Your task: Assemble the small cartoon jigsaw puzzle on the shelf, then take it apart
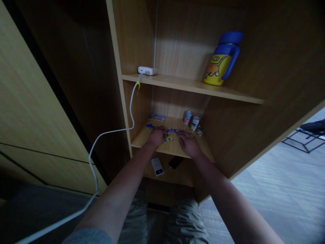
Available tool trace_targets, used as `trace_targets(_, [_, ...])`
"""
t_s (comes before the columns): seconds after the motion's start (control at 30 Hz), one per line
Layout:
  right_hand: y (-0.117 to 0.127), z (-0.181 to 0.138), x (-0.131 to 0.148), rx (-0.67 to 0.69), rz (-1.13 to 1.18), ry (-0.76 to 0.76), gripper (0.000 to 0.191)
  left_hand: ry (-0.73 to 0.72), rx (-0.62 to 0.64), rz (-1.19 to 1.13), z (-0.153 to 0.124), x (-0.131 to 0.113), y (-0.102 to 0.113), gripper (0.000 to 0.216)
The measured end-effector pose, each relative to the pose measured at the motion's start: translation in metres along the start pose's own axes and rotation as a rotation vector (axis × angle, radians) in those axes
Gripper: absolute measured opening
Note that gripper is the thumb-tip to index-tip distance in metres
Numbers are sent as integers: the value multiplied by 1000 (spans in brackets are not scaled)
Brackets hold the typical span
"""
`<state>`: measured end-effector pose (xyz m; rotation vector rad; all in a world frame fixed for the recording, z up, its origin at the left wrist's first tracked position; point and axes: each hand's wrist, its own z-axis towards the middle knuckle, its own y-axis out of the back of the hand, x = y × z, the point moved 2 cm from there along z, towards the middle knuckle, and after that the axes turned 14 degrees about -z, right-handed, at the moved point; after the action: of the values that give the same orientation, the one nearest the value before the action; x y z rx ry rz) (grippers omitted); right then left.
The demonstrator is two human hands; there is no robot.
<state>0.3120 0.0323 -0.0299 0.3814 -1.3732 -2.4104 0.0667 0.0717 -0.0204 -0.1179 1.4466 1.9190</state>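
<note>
We've got our L hand [156, 137] and R hand [188, 144] palm-down and open, not clenched, fingers resting on a row of blue-yellow pieces [166, 133] on the shelf [175, 149]; can't tell if any piece is pinched. Row's long axis runs L–R across shelf, partly under both hands. Behind row: card [156, 117], 2 cans [188, 117]. Above shelf: yellow bottle [218, 64] w/ cartoon, no readable text. Below shelf: power bank [157, 166].

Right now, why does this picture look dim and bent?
Head view: the light-wood shelf unit is dim, brightest on its upper back panel; the wide lens stretches the bare forearms toward the corners; left hand and right hand look slightly soft.
</note>
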Motion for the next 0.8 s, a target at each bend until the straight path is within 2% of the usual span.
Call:
trace_targets(0.17, [0,8,27,74,40,142,40,-112,48,-63,1,1,-2,21])
trace_targets(0.33, [-3,14,40,117,-13,12,38,-160,71,-78,1,1,-4,20])
trace_targets(0.47, [-6,14,37,99,-19,-48,48,-152,59,-63,2,2,-5,22])
trace_targets(0.8, [-15,13,29,6,110,31,24,-54,4,17,2,2,-6,26])
